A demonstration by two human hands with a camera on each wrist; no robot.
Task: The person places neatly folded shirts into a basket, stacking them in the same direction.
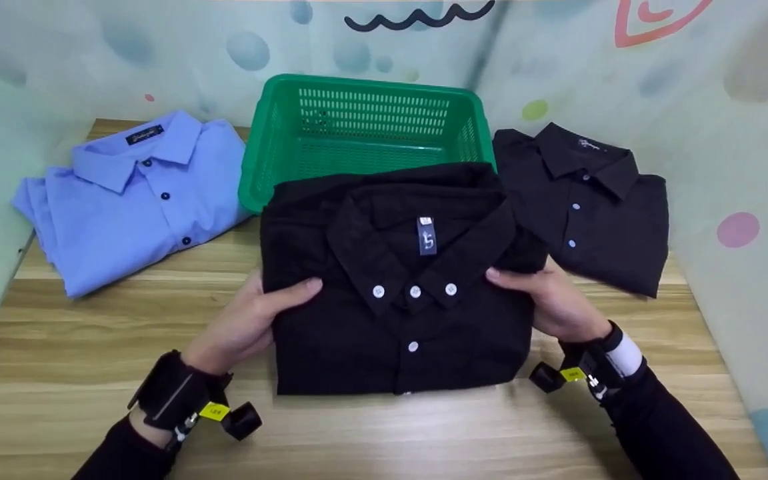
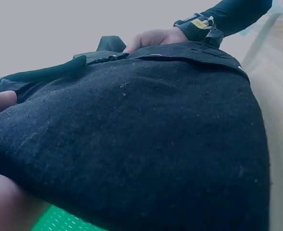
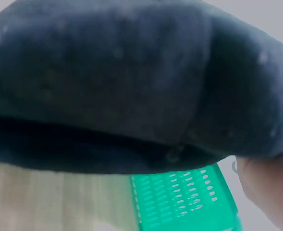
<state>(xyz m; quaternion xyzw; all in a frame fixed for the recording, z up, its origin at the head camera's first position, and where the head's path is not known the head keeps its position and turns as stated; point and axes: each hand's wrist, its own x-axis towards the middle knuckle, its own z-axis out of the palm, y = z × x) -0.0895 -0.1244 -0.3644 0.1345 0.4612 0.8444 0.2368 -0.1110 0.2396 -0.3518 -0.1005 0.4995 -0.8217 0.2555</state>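
Observation:
A folded black shirt [image 1: 331, 333] with white buttons and a grey collar label is held up between both hands, in front of the green basket [image 1: 251, 180]. My left hand [image 1: 251, 320] grips its left side, thumb on the front and fingers behind. On the opposite side my right hand [image 1: 561, 303] holds it the same way. The left wrist view is mostly filled by the shirt's dark cloth [image 2: 146, 134]. In the right wrist view the shirt's underside [image 3: 107, 82] hangs above the table, with part of the basket [image 3: 184, 202] beyond it.
A folded blue shirt [image 1: 131, 220] lies on the wooden table [image 1: 91, 360] left of the basket. Another folded black shirt [image 1: 611, 233] lies to the right. Patterned walls [image 1: 724, 167] rise behind and at both sides. Nothing shows inside the visible part of the basket.

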